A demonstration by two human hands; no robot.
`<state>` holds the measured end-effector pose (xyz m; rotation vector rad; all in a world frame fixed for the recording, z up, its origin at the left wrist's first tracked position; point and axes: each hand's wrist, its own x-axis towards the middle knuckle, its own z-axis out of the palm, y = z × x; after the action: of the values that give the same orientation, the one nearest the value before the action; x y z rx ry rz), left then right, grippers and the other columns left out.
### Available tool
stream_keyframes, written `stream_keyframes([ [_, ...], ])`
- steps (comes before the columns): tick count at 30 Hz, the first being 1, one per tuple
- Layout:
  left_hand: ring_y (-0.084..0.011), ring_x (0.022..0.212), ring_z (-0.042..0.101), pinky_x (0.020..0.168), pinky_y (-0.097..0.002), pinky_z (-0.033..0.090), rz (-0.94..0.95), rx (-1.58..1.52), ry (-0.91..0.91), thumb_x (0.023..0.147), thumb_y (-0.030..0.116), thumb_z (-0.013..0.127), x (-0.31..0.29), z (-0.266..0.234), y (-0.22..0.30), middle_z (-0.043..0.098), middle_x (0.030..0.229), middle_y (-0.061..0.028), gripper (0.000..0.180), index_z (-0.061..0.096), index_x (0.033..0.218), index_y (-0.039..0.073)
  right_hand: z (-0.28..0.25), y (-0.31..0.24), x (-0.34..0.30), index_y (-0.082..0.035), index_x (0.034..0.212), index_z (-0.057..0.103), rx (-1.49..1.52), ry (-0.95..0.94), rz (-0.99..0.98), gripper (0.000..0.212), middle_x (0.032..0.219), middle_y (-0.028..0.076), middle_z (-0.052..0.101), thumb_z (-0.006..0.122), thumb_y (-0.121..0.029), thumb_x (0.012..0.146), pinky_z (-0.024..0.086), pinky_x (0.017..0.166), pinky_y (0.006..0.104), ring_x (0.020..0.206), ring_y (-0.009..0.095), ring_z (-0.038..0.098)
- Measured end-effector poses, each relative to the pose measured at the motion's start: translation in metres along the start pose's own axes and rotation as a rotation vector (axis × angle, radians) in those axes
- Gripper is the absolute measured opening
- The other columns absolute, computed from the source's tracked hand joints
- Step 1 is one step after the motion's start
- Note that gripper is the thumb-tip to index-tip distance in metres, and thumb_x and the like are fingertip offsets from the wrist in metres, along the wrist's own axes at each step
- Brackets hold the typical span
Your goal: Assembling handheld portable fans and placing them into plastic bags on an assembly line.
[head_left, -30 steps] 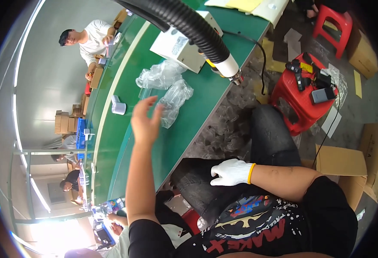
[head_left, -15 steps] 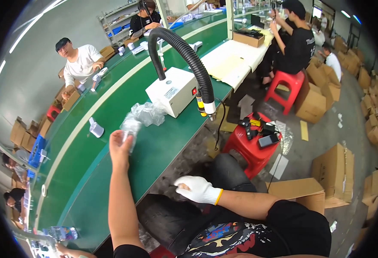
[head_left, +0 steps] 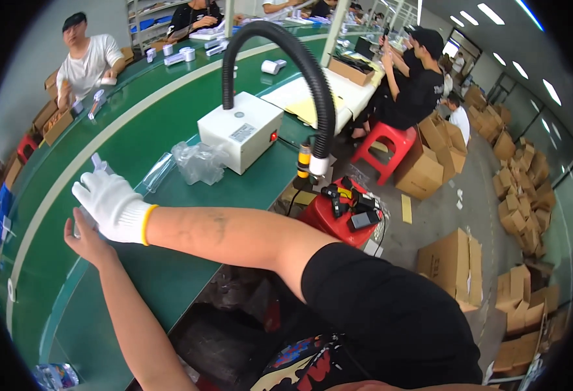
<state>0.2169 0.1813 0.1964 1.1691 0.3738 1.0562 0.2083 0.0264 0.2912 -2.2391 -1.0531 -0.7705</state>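
Note:
My left hand (head_left: pixel 91 242), bare, is over the green bench at the left, fingers apart and partly curled beside the other hand. My right hand (head_left: pixel 114 207), in a white knitted glove with a yellow cuff, reaches across to the left with its fingers spread. A white plastic device (head_left: pixel 101 164) shows just beyond the gloved fingers, its lower part hidden by them; whether they touch it I cannot tell. A clear plastic piece (head_left: pixel 158 173) lies on the bench beside a crumpled clear plastic bag (head_left: pixel 200 163).
A white box (head_left: pixel 239 133) with a black flexible hose (head_left: pixel 280 39) stands on the bench. Beyond runs a green conveyor (head_left: pixel 136 120) with white devices. A red stool (head_left: pixel 338 218) holds tools. Several people work nearby; cardboard boxes (head_left: pixel 452 267) crowd the floor.
My left hand has let go of the clear plastic piece and moved left. My gloved right hand has come up from my lap across the bench. The view has shifted.

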Motion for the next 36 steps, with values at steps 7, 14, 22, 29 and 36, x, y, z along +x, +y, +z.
stream_keyframes([
  [7,-0.0196,0.104,0.068,0.092,-0.0335,0.055,0.012,0.245,0.072,0.105,0.049,0.064,0.014,-0.011,0.023,0.071,0.115,-0.0116,0.054,0.065,0.124,-0.001,0.066,0.005,0.002,-0.008,0.111,0.065,0.320,-0.189,0.096,0.033,0.103,0.016,0.072,0.072,-0.028,0.086,0.058,0.083,0.0484,0.096,0.038,0.072],
  [14,-0.0185,0.105,0.068,0.094,-0.0324,0.054,0.030,0.320,-0.010,0.110,0.050,0.051,0.015,-0.014,0.028,0.073,0.118,-0.0110,0.057,0.071,0.125,-0.001,0.048,0.017,-0.002,-0.008,0.112,0.065,0.400,-0.334,0.171,0.033,0.105,0.017,0.073,0.071,-0.028,0.086,0.059,0.084,0.0476,0.098,0.038,0.073],
  [22,-0.0199,0.108,0.067,0.096,-0.0339,0.054,-0.069,0.277,-0.043,0.111,0.049,0.052,0.017,-0.013,0.030,0.073,0.118,-0.0103,0.055,0.069,0.128,-0.001,0.042,0.018,-0.006,-0.008,0.115,0.064,0.340,-0.443,0.308,0.035,0.110,0.018,0.072,0.070,-0.027,0.086,0.060,0.084,0.0468,0.098,0.038,0.074],
  [29,-0.0249,0.114,0.067,0.101,-0.0390,0.054,-0.316,-0.353,-0.222,0.110,0.043,0.056,0.015,-0.009,0.018,0.070,0.124,-0.0120,0.050,0.063,0.135,0.000,0.027,0.022,-0.002,-0.008,0.114,0.063,0.429,-0.372,0.395,0.033,0.112,0.019,0.070,0.067,-0.028,0.089,0.060,0.085,0.0474,0.100,0.038,0.073],
  [36,-0.0272,0.112,0.069,0.101,-0.0433,0.056,-0.192,-0.027,-0.289,0.105,0.032,0.065,0.013,-0.021,0.005,0.071,0.125,-0.0147,0.043,0.066,0.133,0.000,0.055,0.009,-0.004,-0.012,0.106,0.066,0.542,-0.012,0.390,0.025,0.102,0.022,0.070,0.059,-0.034,0.097,0.056,0.082,0.0532,0.096,0.044,0.069],
])
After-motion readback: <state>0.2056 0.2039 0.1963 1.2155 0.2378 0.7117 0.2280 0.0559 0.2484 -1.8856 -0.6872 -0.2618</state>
